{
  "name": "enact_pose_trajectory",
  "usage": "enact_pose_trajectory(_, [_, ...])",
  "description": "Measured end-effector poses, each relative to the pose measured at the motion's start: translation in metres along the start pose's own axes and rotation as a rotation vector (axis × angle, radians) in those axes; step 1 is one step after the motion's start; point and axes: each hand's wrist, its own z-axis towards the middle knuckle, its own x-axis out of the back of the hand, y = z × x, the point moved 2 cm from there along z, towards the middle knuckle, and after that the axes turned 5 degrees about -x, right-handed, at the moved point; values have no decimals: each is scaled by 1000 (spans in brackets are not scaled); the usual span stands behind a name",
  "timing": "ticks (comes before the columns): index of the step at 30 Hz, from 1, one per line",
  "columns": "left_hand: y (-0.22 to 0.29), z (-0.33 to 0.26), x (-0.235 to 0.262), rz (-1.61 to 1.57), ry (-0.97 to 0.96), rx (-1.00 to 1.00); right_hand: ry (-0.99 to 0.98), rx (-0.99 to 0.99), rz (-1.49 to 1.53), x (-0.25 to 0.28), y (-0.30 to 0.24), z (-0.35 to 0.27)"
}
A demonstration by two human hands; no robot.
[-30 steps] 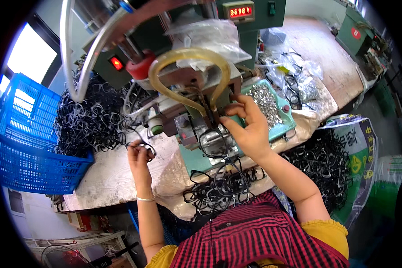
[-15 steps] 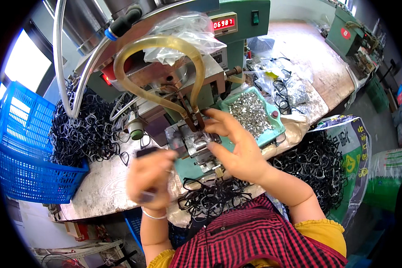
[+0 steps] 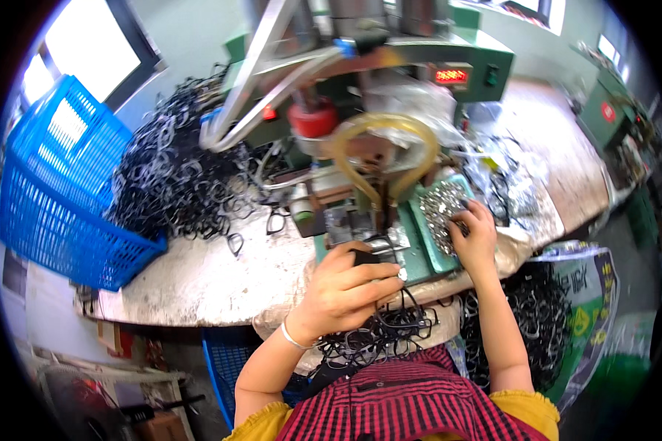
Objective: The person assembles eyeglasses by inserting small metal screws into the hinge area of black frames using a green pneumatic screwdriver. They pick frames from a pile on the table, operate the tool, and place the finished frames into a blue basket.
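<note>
My left hand (image 3: pixel 349 287) is closed in front of the machine's work fixture. Its fingers wrap round a black, block-like piece (image 3: pixel 365 257) and what looks like a black eyeglass frame (image 3: pixel 379 241); the palm side is hidden. To its right, my right hand (image 3: pixel 476 234) dips curled fingertips into a green tray (image 3: pixel 438 261) of small shiny metal parts (image 3: pixel 440 209). Whatever sits between the right thumb and finger is too small to make out. Below the left hand, near my apron, lies a tangle of black frames (image 3: pixel 379 334).
A green press machine (image 3: pixel 493 51) with a looped yellowish hose (image 3: pixel 338 151) stands before me. At left, a blue basket (image 3: pixel 59 198) leans by a large heap of black frames (image 3: pixel 169 173). A sack (image 3: pixel 581 309) of frames stands right; plastic bags (image 3: pixel 526 173) lie behind the tray.
My right hand has left the machine's fixture and moved right to the tray of metal parts. My left hand has come rightward to the front of the fixture. The view has shifted.
</note>
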Motion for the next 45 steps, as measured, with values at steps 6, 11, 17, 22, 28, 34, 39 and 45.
enact_pose_trajectory(6, [11, -48, -9, 42, 325, 199, 75, -15, 122, 11, 0, -7])
enact_pose_trajectory(11, [-91, -103, 9, 304, 722, 789, -7, -174, 377, 8, -11, -5])
enact_pose_trajectory(17, [-157, -112, 9, 220, 651, 861, -38, -264, 573, 9, -34, 5])
enact_pose_trajectory(22, [-162, -108, 9, 184, 708, 865, -89, -329, 570, 13, -20, -3])
enact_pose_trajectory(28, [-159, -178, 81, 530, 711, 934, 85, -392, 363, 55, 26, -50])
enact_pose_trajectory(34, [-229, -273, 129, 970, 181, 1357, -60, -152, 544, 46, -62, -16])
enact_pose_trajectory(39, [-215, -264, 108, 891, -110, 1400, -138, -95, 824, 10, -116, 22])
enact_pose_trajectory(45, [-129, -218, 96, 45, 148, 1455, -199, -283, 1007, -6, -123, 0])
